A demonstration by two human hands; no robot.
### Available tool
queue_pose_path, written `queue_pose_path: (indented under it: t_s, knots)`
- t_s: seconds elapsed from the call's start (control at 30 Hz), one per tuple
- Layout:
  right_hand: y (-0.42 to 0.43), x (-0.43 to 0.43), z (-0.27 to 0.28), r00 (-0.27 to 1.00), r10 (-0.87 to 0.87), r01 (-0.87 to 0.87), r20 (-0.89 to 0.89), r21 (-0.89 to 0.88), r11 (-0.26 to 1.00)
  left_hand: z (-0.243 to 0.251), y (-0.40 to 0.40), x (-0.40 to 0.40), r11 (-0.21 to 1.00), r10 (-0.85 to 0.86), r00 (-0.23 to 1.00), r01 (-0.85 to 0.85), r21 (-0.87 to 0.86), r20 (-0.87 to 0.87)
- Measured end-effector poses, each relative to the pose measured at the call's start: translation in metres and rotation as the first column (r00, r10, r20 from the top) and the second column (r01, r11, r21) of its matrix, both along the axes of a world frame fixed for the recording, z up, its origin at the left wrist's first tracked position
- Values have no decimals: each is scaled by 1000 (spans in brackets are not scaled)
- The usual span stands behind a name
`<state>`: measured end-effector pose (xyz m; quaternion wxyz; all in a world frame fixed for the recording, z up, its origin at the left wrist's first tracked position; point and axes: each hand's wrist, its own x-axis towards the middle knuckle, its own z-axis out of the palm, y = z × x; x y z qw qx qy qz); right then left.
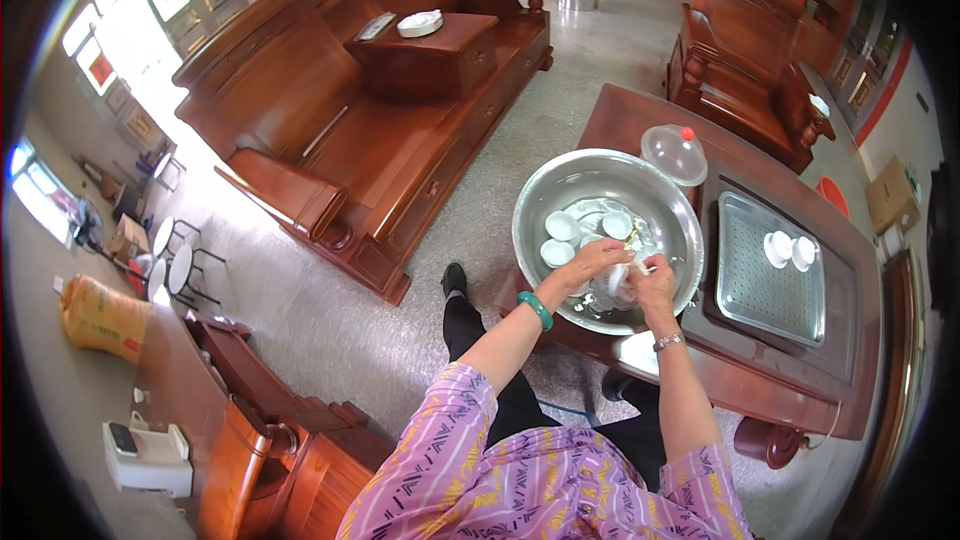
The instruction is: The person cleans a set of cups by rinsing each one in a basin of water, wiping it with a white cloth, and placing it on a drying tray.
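A wide stainless steel basin (pixel 534 187) holding water stands at the table's near left side. My left hand (pixel 598 261) and my right hand (pixel 654 285) meet above the water, inside the rim. Between them is a small whitish vessel (pixel 619 285), blurred and partly covered by my fingers, so its exact kind is unclear. Several small white cups lie in the basin, among them one cup (pixel 561 225) at the upper left, another cup (pixel 617 224) beyond my left hand, and a third cup (pixel 557 253) at the left.
Right of the basin, a perforated metal tray (pixel 757 270) carries two white cups (pixel 780 249) on the wooden table (pixel 817 382). A clear dome lid (pixel 673 154) with a red knob rests behind the basin. A long wooden bench (pixel 382 135) and a wooden armchair (pixel 750 52) stand beyond.
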<state>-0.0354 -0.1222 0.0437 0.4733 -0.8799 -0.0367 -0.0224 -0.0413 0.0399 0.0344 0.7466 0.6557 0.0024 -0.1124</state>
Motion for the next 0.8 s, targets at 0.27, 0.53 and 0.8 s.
queue_pose_path:
  t_s: [0.27, 0.53, 0.8]
  knots:
    - [-5, -11, 13, 991, 84, -20, -104, 508, 861, -14, 3, 2, 994, -16, 996, 7, -109, -89]
    - [7, -14, -1, 867, 413, -426, 279, -18, 905, -23, -3, 14, 954, 291, 953, -281, 107, -89]
    - [12, -18, 14, 907, 414, -396, -82, 172, 902, -17, -6, 13, 955, 294, 956, -292, 56, -20]
